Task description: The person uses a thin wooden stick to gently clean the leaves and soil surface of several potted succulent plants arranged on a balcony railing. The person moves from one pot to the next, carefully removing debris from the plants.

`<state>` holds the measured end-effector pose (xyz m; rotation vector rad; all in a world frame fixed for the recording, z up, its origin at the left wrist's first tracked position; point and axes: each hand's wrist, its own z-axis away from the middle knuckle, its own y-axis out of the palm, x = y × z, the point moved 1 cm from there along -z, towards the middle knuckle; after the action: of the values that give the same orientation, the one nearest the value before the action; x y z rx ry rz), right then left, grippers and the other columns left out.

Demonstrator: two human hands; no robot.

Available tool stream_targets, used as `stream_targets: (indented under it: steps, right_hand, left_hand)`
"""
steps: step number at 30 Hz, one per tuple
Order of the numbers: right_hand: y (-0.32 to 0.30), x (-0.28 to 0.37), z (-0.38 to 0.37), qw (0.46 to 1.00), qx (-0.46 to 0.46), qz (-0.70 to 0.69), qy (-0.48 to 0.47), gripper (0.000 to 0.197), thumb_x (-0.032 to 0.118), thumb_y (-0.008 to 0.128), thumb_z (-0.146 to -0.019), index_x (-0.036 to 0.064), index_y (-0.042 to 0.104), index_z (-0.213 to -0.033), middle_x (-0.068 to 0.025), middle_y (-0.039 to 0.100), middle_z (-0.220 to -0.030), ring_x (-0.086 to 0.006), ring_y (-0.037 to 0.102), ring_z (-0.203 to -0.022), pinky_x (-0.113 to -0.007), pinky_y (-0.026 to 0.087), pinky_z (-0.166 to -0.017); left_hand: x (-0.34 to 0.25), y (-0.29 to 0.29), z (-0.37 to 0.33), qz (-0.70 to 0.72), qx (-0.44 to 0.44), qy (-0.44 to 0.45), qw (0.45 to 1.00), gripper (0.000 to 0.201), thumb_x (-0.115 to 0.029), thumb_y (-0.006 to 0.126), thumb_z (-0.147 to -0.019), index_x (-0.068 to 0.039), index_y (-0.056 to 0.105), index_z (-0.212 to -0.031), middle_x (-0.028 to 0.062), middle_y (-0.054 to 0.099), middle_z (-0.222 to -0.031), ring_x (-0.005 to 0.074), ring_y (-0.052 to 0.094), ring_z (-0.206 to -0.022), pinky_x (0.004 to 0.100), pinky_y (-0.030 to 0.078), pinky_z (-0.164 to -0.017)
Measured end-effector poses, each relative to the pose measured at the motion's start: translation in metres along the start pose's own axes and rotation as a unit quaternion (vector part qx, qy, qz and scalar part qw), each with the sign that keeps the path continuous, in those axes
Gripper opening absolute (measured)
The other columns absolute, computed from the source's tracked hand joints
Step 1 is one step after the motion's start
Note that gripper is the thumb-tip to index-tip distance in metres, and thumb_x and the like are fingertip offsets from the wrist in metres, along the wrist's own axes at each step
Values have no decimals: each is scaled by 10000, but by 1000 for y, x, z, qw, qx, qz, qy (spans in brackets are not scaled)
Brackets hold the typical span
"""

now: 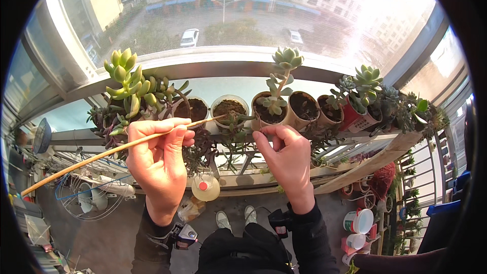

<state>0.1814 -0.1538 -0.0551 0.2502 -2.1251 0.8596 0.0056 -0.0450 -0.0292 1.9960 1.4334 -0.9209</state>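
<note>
My left hand point(158, 160) is closed around a long thin wooden stick point(94, 161), which slants from the lower left up to the right. The stick's tip reaches the near rim of a round pale pot point(244, 102) of dark soil, beside trailing succulent stems point(234, 120). To the right, my right hand point(288, 160) has thumb and forefinger pinched together, just below a brown pot point(261, 99) with a tall rosette succulent point(288, 59). What those fingers hold, if anything, is too small to make out.
More pots line the window ledge, including a soil-filled pot point(303, 105) and a red pot point(353, 118). A large green succulent point(124, 78) stands at the left. Below hangs a jug with a red cap point(205, 193). White buckets point(362, 220) stand at the lower right.
</note>
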Motion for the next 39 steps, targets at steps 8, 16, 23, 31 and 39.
stream_targets:
  steps: [8, 16, 23, 31, 39]
  right_hand:
    - [-25, -10, -2, 998, 26, 51, -22, 153, 139, 789, -826, 47, 746, -940, -58, 573, -664, -194, 558, -586, -343, 452, -557]
    - [-10, -34, 4, 989, -22, 84, -118, 230, 108, 849, -760, 47, 725, -944, -54, 593, -725, -201, 581, -646, -336, 469, -578]
    - [-13, -13, -3, 975, -22, 130, -180, 434, 128, 798, -772, 105, 622, -1168, -80, 585, -870, -288, 606, -805, -390, 509, -664]
    - [5, -5, -20, 969, 3, 175, -174, 358, 112, 717, -810, 117, 674, -1165, -97, 695, -825, -292, 682, -732, -389, 535, -631]
    - [5, -6, -23, 968, 12, 200, -153, 267, 114, 720, -823, 119, 730, -1090, -96, 714, -756, -296, 698, -687, -375, 536, -604]
  left_hand:
    - [5, 4, 3, -7, -9, 3, 1000, 130, -3, 600, -999, -24, 477, -1036, 180, 705, -979, 169, 688, -737, 278, 592, -679]
    - [3, 13, 7, -19, -18, 23, 999, 123, -1, 597, -999, -17, 482, -1036, 187, 706, -980, 176, 688, -749, 286, 593, -681]
    - [2, 19, 8, -15, -22, 33, 999, 133, 14, 606, -989, -8, 483, -1035, 190, 704, -990, 176, 690, -756, 285, 594, -690]
    - [1, 23, 12, -9, -12, 28, 999, 132, 8, 599, -994, -18, 481, -1048, 196, 704, -1001, 176, 689, -754, 281, 589, -697]
    - [4, 32, 11, -4, 5, 16, 1000, 123, 22, 591, -995, -12, 483, -1040, 191, 701, -999, 163, 687, -767, 276, 588, -709]
